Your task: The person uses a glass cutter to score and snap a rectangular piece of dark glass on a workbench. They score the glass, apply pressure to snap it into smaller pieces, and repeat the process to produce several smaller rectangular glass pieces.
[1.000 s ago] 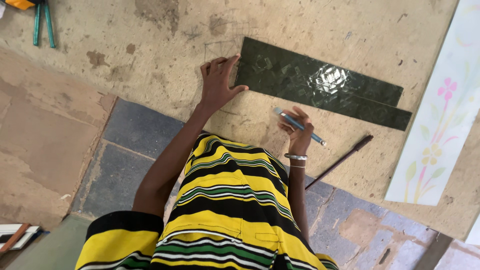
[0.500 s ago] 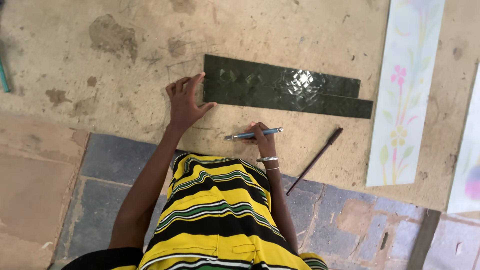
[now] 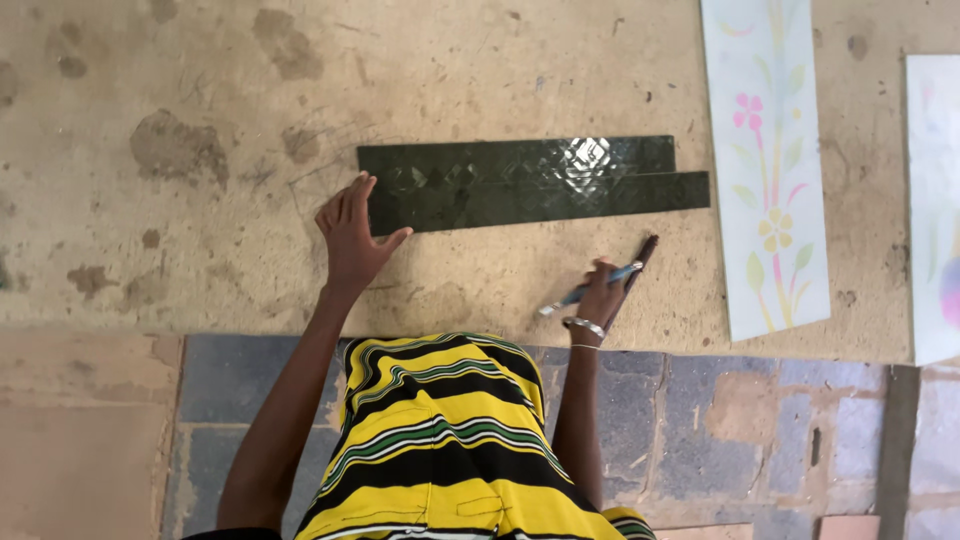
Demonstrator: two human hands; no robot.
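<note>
Two dark green glossy tile strips (image 3: 530, 185) lie side by side on the sandy concrete floor. My left hand (image 3: 352, 238) rests flat at their left end, fingers spread, holding nothing. My right hand (image 3: 600, 295) grips a blue pen (image 3: 585, 292) and reaches to the lower end of a thin dark rod (image 3: 642, 257) that lies on the floor just below the right part of the strips. A bangle sits on that wrist. My yellow, black and green striped garment (image 3: 440, 440) fills the lower middle.
A long white tile with a pink and yellow flower pattern (image 3: 765, 160) lies upright to the right of the strips. Another pale tile (image 3: 935, 200) is at the right edge. Grey and brown paving (image 3: 700, 420) borders the concrete below.
My right hand, still holding the pen, has moved right to the dark rod. My left hand stays at the strips' left end. The view has shifted.
</note>
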